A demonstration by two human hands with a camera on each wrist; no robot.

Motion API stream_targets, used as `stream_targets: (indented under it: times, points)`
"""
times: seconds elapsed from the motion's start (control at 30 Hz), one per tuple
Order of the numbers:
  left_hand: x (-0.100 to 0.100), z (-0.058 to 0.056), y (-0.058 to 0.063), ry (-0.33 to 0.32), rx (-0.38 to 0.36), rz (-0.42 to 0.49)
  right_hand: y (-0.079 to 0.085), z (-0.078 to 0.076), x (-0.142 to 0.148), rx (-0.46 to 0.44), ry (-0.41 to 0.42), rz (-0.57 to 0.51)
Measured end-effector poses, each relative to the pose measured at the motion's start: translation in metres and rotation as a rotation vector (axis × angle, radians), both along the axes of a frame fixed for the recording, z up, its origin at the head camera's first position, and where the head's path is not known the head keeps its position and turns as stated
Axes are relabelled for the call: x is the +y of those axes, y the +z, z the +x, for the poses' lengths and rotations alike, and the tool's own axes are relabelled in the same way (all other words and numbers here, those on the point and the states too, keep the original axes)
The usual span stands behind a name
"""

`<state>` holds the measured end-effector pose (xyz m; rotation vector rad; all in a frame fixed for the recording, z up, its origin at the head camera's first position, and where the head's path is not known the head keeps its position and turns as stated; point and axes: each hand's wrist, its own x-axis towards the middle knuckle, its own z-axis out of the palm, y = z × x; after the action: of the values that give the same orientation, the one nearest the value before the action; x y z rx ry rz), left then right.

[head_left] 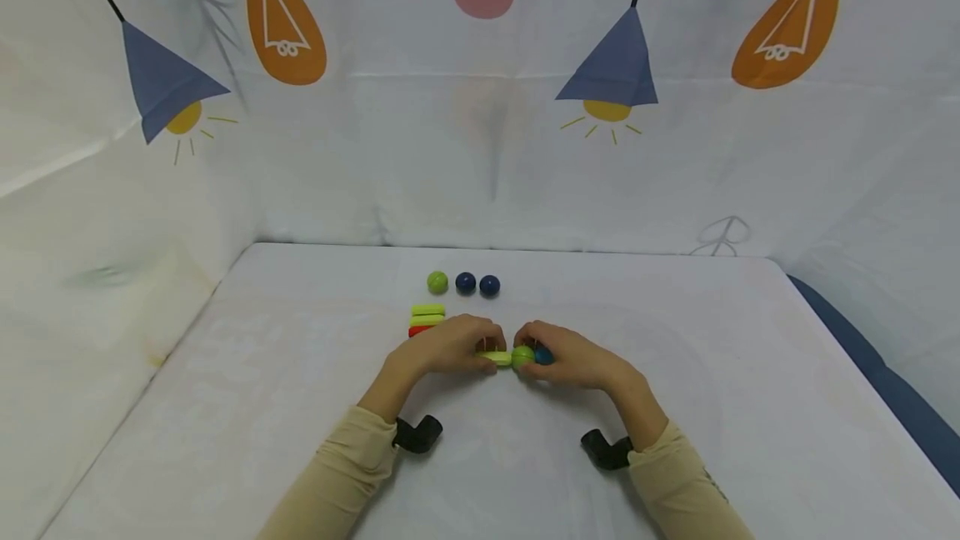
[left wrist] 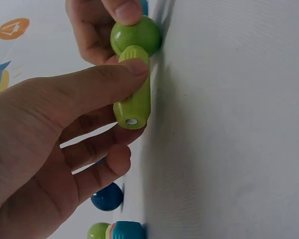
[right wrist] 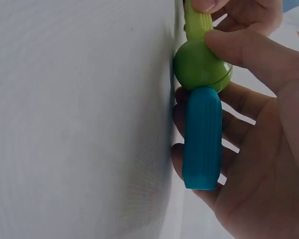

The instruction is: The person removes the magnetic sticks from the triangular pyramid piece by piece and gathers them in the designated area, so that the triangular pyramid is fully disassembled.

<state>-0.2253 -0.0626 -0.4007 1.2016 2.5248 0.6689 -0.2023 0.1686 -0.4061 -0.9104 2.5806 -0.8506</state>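
My left hand (head_left: pixel 452 345) pinches a yellow-green magnetic rod (left wrist: pixel 134 104) between thumb and fingers; a small metal disc shows in its near end. The rod's far end meets a green ball (right wrist: pixel 197 64). My right hand (head_left: pixel 579 358) grips this ball, its thumb on the top side. A teal rod (right wrist: pixel 203 142) extends from the ball's other side, in line with the first, in front of the right fingers. Ball and rods lie low, close over the white table (head_left: pixel 510 473).
Behind the hands, a green ball (head_left: pixel 437 282) and two dark blue balls, the nearest one (head_left: pixel 489 286) at the right, form a row. Yellow-green rods (head_left: pixel 428 309) and a red rod (head_left: pixel 418 330) lie beside my left hand. A printed white cloth (head_left: pixel 420 165) hangs behind the table.
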Motion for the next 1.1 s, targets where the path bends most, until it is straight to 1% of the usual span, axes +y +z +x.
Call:
stream_targets:
  times: [0.1, 0.23, 0.3, 0.37, 0.5, 0.67, 0.73, 0.8, 0.93, 1.1]
  points:
    - [-0.002, 0.000, 0.003, -0.029, -0.025, 0.019, -0.001, 0.000, -0.001, -0.006, 0.006, 0.004]
    - [-0.006, 0.000, 0.006, -0.083, -0.008, 0.019, -0.001, -0.001, -0.002, -0.021, 0.017, 0.017]
    - [-0.008, 0.001, 0.007, -0.090, -0.007, 0.012, -0.001, -0.001, -0.002, -0.023, 0.010, 0.024]
    - [-0.011, 0.002, 0.009, -0.080, -0.019, -0.003, -0.001, -0.001, -0.002, -0.034, -0.002, 0.023]
    - [-0.021, 0.002, 0.016, -0.018, -0.066, -0.039, -0.002, -0.001, -0.002, -0.048, -0.020, 0.015]
    - [-0.041, 0.001, 0.026, 0.091, -0.086, -0.061, -0.004, -0.001, -0.001, -0.060, -0.045, 0.018]
    - [-0.049, 0.001, 0.031, 0.131, -0.094, -0.070, -0.004, -0.001, 0.000, -0.061, -0.038, 0.012]
    - [-0.056, 0.001, 0.035, 0.167, -0.118, -0.078, -0.004, -0.002, 0.000, -0.060, -0.029, 0.005]
    - [-0.066, 0.002, 0.040, 0.213, -0.145, -0.104, -0.004, -0.002, 0.001, -0.056, -0.021, 0.001]
    - [-0.070, 0.000, 0.038, 0.250, -0.143, -0.126, -0.003, -0.002, 0.002, -0.061, -0.023, 0.004]
